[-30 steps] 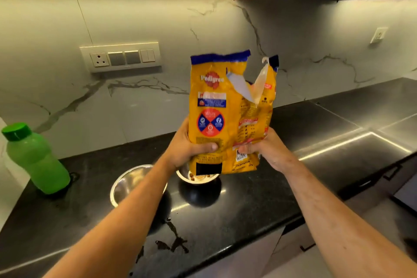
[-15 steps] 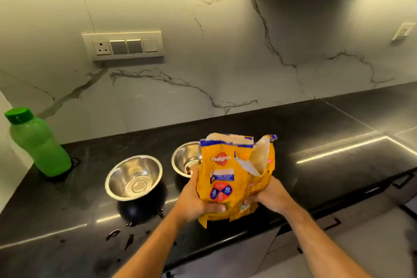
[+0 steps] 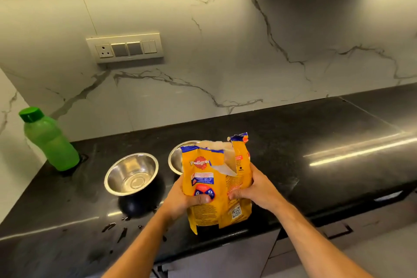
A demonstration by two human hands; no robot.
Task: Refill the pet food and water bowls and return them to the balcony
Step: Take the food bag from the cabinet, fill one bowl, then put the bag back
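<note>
1. My left hand [image 3: 191,198] and right hand [image 3: 255,189] both clasp the food bag [image 3: 216,187] upright, torn mouth up so nothing spills.
2. Both bowls, the left bowl [image 3: 132,174] and the right bowl [image 3: 178,158], sit on the surface [image 3: 316,142] behind it.

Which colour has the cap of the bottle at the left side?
Bright green, like the bottle itself; the cap shows clearly in the head view.

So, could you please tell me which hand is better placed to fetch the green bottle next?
Probably the left hand: the green bottle stands far left beyond the empty bowl, while the right hand grips the food bag on the opposite side.
</note>
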